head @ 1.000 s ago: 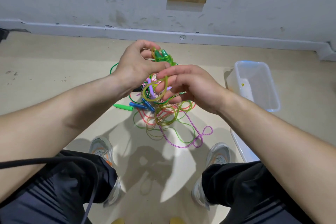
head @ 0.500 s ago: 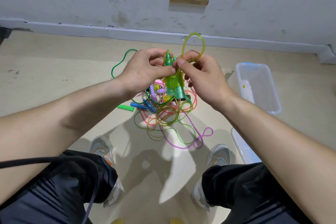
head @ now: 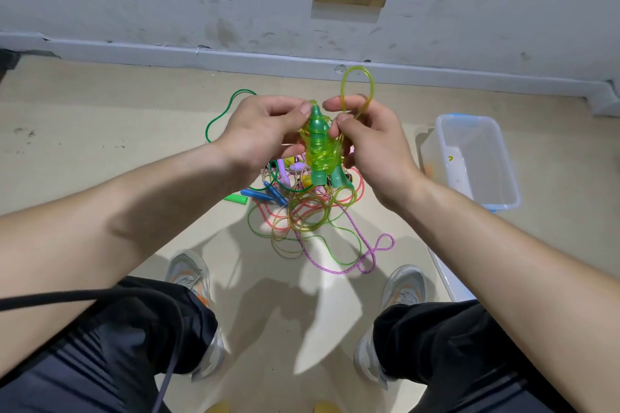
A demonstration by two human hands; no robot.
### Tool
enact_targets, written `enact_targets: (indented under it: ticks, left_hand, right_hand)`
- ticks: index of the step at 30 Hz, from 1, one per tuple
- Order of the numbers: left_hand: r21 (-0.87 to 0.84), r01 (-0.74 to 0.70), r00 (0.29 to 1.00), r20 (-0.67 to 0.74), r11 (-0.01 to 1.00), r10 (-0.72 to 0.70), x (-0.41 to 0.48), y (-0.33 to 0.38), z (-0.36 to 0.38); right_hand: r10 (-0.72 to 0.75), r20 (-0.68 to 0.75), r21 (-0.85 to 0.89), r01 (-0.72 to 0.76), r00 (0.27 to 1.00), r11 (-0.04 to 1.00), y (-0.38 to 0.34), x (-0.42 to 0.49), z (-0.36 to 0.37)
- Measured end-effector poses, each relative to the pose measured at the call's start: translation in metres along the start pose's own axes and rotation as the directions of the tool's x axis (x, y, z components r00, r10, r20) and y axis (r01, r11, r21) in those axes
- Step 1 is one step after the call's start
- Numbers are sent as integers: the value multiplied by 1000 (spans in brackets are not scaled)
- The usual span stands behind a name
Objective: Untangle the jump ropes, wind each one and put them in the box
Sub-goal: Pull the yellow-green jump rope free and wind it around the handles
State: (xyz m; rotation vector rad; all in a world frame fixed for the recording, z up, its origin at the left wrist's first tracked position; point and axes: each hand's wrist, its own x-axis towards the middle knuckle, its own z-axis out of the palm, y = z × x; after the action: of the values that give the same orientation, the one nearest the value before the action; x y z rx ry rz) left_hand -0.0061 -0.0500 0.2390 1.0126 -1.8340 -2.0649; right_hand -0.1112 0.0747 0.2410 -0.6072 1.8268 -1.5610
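Jump ropes (head: 312,221) lie in a coloured tangle on the floor (head: 100,131), just below both hands. The left hand (head: 265,134) grips a pair of green handles (head: 317,144) with thumb and curled fingers; yellow rope (head: 322,157) is wound round them. The right hand (head: 375,144) pinches that rope's free loop (head: 358,68), which stands up above its fingers. A clear box (head: 503,206) sits right of the right hand, apart from the tangle.
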Motion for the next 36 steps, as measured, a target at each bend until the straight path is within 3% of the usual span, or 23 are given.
enact_targets:
  ticks: [9, 13, 16, 20, 25, 30, 36]
  left_hand:
    - [-16, -26, 997, -69, 1000, 25, -3, -1, 3]
    - [2, 11, 997, -76, 1000, -11, -6, -4, 7]
    - [-2, 23, 997, -70, 1000, -23, -7, -4, 8]
    - [11, 25, 996, -86, 1000, -24, -7, -5, 9]
    - [11, 47, 994, -99, 999, -46, -6, -7, 12]
    - [19, 45, 995, -95, 999, -43, -6, -6, 9]
    - [-50, 75, 996, -50, 996, -77, -7, -6, 9]
  right_hand:
    - [79, 32, -152, -73, 996, 986, 6, -2, 8]
    - [174, 53, -88, -169, 983, 982, -1, 0, 5]
    - [78, -2, -173, -77, 997, 982, 0, 3, 4]
    - [-16, 57, -213, 28, 998, 977, 6, 4, 3]
    - [-144, 30, -314, 146, 989, 938, 7, 2, 3]
    - [-259, 128, -619, 281, 958, 734, 5, -1, -2]
    - [-332, 170, -676, 355, 928, 646, 10, 3, -7]
